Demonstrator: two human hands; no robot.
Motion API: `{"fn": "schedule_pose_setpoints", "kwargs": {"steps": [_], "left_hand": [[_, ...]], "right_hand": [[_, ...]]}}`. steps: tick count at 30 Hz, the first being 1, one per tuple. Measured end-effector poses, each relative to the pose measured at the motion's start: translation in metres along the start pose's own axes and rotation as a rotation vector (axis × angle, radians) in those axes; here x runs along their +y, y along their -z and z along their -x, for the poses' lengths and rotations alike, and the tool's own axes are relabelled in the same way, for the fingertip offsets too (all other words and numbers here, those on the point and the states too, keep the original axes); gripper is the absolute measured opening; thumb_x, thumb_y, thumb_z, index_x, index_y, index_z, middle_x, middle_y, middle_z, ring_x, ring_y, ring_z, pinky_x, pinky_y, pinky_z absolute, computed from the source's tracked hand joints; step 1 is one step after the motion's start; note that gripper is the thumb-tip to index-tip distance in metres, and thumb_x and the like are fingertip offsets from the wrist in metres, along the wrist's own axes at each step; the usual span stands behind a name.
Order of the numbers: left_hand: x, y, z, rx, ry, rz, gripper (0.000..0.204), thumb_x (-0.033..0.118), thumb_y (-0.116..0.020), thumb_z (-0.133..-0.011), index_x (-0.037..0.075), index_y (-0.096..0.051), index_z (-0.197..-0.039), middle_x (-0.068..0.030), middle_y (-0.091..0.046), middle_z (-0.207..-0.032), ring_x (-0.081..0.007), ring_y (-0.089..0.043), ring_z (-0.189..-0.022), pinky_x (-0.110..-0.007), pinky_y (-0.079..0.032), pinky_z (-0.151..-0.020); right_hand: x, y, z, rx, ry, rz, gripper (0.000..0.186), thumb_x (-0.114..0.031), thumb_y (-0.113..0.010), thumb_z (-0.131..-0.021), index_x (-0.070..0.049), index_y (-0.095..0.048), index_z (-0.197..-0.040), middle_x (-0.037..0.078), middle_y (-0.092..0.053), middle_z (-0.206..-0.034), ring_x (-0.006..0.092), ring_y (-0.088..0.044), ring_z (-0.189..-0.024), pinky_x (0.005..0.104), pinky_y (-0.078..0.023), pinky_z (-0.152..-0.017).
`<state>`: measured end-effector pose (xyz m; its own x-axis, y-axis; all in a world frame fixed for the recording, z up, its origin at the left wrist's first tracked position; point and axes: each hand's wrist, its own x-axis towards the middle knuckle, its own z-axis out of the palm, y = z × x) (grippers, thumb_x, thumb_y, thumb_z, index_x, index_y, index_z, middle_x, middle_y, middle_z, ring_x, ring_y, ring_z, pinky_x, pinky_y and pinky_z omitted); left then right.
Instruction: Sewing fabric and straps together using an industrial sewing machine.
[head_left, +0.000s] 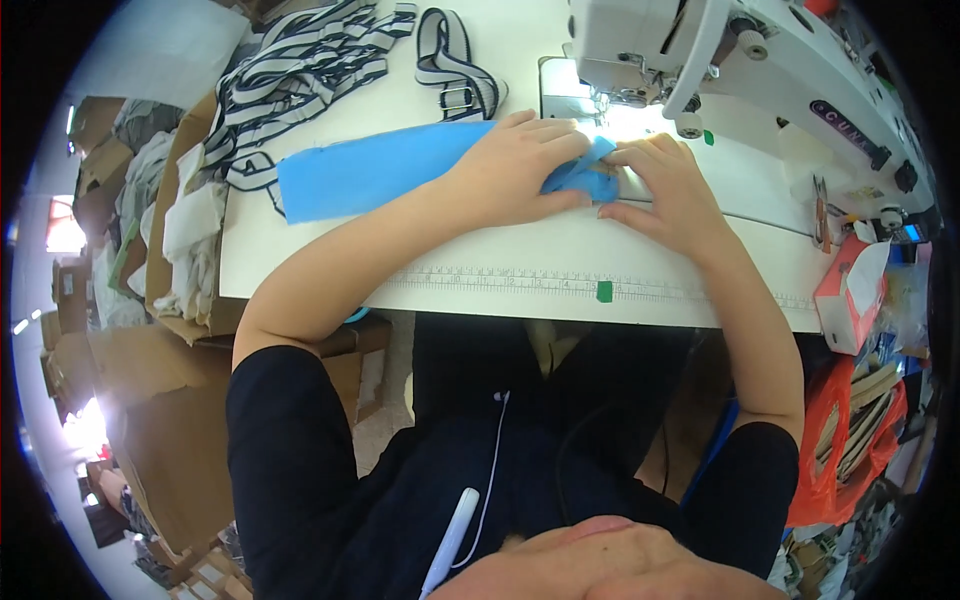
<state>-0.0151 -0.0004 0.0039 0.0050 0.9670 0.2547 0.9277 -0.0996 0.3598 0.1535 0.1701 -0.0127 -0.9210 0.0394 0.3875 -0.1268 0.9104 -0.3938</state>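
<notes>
My feed shows the blue fabric (pixel 370 172) lying on the white table (pixel 500 255), its long, plain, matte strip flat and straight-edged toward the left. At the right end I see it bunched into darker, slightly sheer folds, just in front of the sewing machine (pixel 800 110). The left hand (pixel 525 170) grips those folds between fingers and thumb; the right hand (pixel 672 190) curves beside them, though I cannot tell whether it pinches any cloth

Blue fabric (pixel 370 172) partly hidden, sewing machine (pixel 800 85) cropped
</notes>
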Motion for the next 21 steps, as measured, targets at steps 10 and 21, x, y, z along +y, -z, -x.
{"fn": "schedule_pose_setpoints", "kwargs": {"steps": [10, 21], "left_hand": [[-0.013, 0.001, -0.007, 0.044, -0.112, -0.143, 0.019, 0.026, -0.063, -0.090, 0.012, -0.069, -0.101, -0.0028, -0.066, -0.114, -0.0211, -0.062, -0.109, -0.050, -0.040, -0.106], [-0.012, -0.004, -0.010, 0.038, -0.119, 0.100, 0.024, 0.012, -0.070, -0.082, 0.011, -0.070, -0.106, -0.0063, -0.066, -0.114, -0.0271, -0.063, -0.101, -0.040, -0.050, -0.092]], "right_hand": [[0.002, -0.001, -0.001, -0.035, -0.031, 0.003, 0.046, -0.038, -0.079, -0.073, -0.012, -0.063, -0.108, 0.001, -0.065, -0.111, 0.0225, -0.054, -0.106, 0.0386, -0.039, -0.093], [0.000, 0.002, 0.000, -0.006, -0.184, -0.145, 0.048, -0.026, -0.077, -0.075, -0.012, -0.056, -0.115, 0.009, -0.064, -0.111, 0.0266, -0.056, -0.106, 0.0389, -0.039, -0.093]]}}
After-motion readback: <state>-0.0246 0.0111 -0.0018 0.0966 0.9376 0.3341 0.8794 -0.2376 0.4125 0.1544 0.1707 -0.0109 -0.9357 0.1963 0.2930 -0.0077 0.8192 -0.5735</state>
